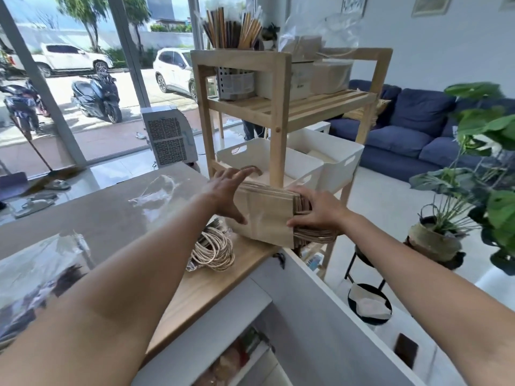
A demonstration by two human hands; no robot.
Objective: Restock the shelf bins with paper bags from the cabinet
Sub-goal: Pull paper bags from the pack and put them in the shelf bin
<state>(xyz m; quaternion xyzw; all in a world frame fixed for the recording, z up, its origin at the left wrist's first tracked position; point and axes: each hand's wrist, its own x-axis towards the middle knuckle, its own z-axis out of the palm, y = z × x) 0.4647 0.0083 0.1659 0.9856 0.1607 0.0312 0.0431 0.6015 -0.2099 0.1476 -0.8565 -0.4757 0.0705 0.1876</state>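
At centre frame I have a stack of paper bags (264, 215) between my hands: my right hand (315, 210) clamps its right end, where the twisted handles stick out, while my left hand (225, 193) lies open and spread on its left edge. The stack lies flat over the wooden counter (206, 288) corner, long axis running left to right, handles pointing right, just below the white bin (264, 160) on the shelf (278, 112).

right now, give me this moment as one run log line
stage: loading bin | right hand: gripping paper bag stack | left hand: open, at stack's left edge | target: white bin on shelf | stack: not yet in bin
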